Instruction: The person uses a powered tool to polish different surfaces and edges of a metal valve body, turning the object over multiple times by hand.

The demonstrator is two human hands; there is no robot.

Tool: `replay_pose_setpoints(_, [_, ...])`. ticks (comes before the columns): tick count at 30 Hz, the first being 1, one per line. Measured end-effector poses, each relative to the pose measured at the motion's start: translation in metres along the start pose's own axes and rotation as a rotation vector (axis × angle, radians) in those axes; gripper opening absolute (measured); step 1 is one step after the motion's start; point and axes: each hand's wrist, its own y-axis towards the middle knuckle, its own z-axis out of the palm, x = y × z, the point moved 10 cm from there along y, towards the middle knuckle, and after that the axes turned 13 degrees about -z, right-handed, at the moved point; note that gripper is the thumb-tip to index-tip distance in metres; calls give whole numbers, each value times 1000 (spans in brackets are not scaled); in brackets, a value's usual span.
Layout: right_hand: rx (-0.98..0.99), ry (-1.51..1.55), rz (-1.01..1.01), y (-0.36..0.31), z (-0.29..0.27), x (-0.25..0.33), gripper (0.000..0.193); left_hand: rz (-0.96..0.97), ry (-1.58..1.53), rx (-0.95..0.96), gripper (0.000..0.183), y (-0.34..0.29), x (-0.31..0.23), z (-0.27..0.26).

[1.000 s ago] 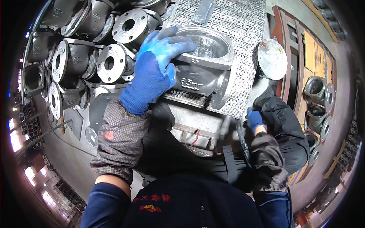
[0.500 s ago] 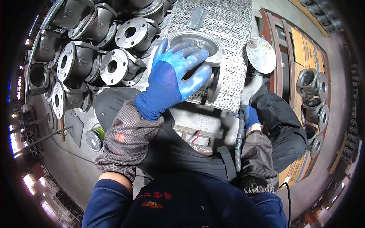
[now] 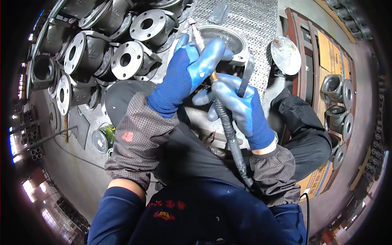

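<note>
Two blue-gloved grips are closed on one rod-shaped tool [image 3: 195, 32]: the left grip [image 3: 190, 69] wraps its shaft, and the right grip [image 3: 245, 106] holds it lower, by a copper-coloured collar [image 3: 214, 76]. The tool slants, its narrow tip toward the upper left. One corrugated grey hose [image 3: 232, 134] runs from beneath the right grip toward the person's lap. One flat dark strip [image 3: 245, 77] juts up from the right grip.

Just beyond, one metal casting [image 3: 228, 38], partly hidden by the left grip, lies with its wide mouth upward on one table [image 3: 261, 32] of textured metal. One small grey slab [image 3: 219, 12] lies farther back on it. To the right come one pale round disc [image 3: 286, 57], one red-brown frame [image 3: 293, 28] and three castings [image 3: 332, 86] in a row beside cardboard [image 3: 324, 51].

On the left, more castings [image 3: 90, 55] are heaped; four drilled flanges show nearly whole, the rest overlap too much to count. One can [image 3: 102, 139] sits below them, near one dark plate [image 3: 80, 128].
</note>
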Motion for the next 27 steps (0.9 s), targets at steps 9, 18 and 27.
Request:
replay_pose_setpoints(9, [-124,-868,-416,9,-3,15,23,0,19,-17,42,5,46,-17])
replay_pose_setpoints(18, [98,11,124,-1,4,-12,41,138,270,24,30,-17,-6,-2])
replay_pose_setpoints(27, [394,-1160,44,80,-68,87,42,436,621,-257,15,-18,-23,14])
